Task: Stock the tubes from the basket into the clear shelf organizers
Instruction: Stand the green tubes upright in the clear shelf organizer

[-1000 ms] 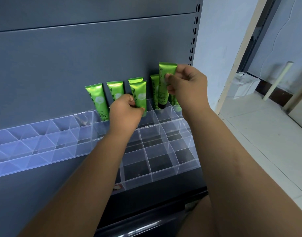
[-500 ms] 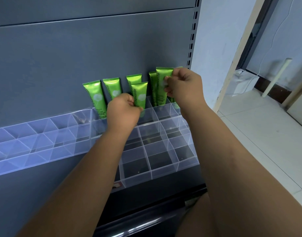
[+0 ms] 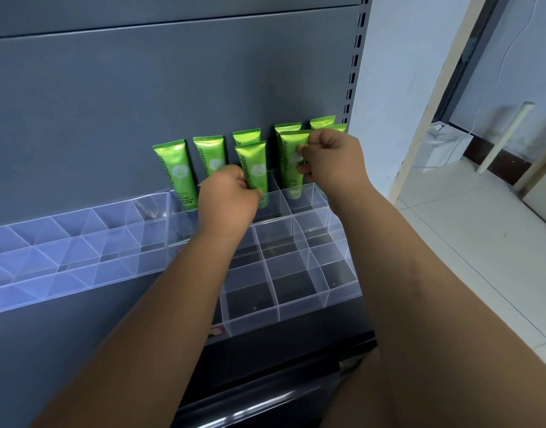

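**Two Chamomile Tubes Held at the Clear Organizer**

A green tube (image 3: 253, 163) is pinched at its lower part by the left hand (image 3: 231, 193), whose fingers are curled round it. The tube is held upright, with its base inside a compartment of the clear organizer (image 3: 299, 291). A second green tube (image 3: 291, 162) is pinched at mid-height between the thumb and fingers of the right hand (image 3: 331, 162). Its lower end is seated in the compartment just right of the left-hand grip.

"Chamomile" is printed lengthwise on both tubes, beside a white flower emblem. Back-row tubes (image 3: 210, 156) of the same print stand behind and to either side of the two grips, against the grey back panel (image 3: 172, 88). On the leftmost tube (image 3: 174, 171), well left of the left-hand grip, the letters "ORAL" are legible low down, through the clear wall.
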Action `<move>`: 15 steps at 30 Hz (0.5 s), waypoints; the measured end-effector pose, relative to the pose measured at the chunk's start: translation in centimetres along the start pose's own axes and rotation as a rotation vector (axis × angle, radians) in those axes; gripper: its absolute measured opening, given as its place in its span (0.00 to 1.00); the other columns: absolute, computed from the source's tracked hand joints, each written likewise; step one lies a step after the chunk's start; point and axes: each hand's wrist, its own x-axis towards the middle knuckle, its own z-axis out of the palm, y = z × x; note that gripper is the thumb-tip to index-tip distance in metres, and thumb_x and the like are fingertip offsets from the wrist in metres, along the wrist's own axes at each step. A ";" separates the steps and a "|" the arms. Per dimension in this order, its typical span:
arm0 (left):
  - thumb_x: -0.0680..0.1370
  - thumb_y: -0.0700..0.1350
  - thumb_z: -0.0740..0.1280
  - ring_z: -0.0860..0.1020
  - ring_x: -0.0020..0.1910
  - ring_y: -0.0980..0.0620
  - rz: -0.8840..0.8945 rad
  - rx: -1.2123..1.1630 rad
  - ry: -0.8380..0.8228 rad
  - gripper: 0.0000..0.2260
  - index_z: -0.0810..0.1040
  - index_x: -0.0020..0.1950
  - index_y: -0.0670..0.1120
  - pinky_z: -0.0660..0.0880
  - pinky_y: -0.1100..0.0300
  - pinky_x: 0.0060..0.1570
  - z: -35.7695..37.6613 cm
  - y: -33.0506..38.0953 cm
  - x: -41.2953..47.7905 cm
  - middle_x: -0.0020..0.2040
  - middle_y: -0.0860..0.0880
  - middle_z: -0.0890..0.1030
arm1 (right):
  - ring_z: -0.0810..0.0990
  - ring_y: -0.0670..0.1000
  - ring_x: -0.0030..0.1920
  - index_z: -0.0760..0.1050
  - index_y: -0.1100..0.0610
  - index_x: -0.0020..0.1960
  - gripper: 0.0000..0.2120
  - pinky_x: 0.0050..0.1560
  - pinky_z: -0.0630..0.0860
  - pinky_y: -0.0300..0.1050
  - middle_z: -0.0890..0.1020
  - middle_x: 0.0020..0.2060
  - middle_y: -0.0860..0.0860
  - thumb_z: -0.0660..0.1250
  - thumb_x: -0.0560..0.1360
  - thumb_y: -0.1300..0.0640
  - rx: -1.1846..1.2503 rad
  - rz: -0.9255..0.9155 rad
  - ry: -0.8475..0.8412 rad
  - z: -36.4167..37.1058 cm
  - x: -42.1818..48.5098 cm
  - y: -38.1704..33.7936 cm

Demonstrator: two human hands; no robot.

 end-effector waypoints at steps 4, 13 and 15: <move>0.71 0.38 0.75 0.82 0.42 0.44 0.001 0.006 -0.004 0.08 0.78 0.43 0.40 0.81 0.49 0.43 0.0 0.1 -0.1 0.41 0.44 0.83 | 0.77 0.53 0.34 0.70 0.58 0.38 0.09 0.33 0.76 0.42 0.74 0.36 0.58 0.67 0.75 0.66 -0.016 0.008 -0.008 0.0 0.0 0.2; 0.72 0.38 0.75 0.82 0.45 0.45 -0.001 -0.010 -0.018 0.08 0.78 0.47 0.43 0.81 0.47 0.47 -0.2 0.3 -0.3 0.45 0.46 0.83 | 0.81 0.56 0.31 0.72 0.58 0.40 0.07 0.34 0.79 0.46 0.79 0.37 0.60 0.66 0.75 0.67 -0.047 0.042 -0.008 -0.2 0.1 0.0; 0.72 0.38 0.75 0.82 0.45 0.46 -0.003 -0.018 -0.022 0.08 0.77 0.47 0.46 0.80 0.48 0.48 -0.2 0.3 -0.3 0.45 0.46 0.83 | 0.83 0.56 0.32 0.72 0.58 0.40 0.07 0.36 0.80 0.48 0.81 0.38 0.59 0.65 0.75 0.67 -0.075 0.025 -0.002 -0.2 0.0 -0.1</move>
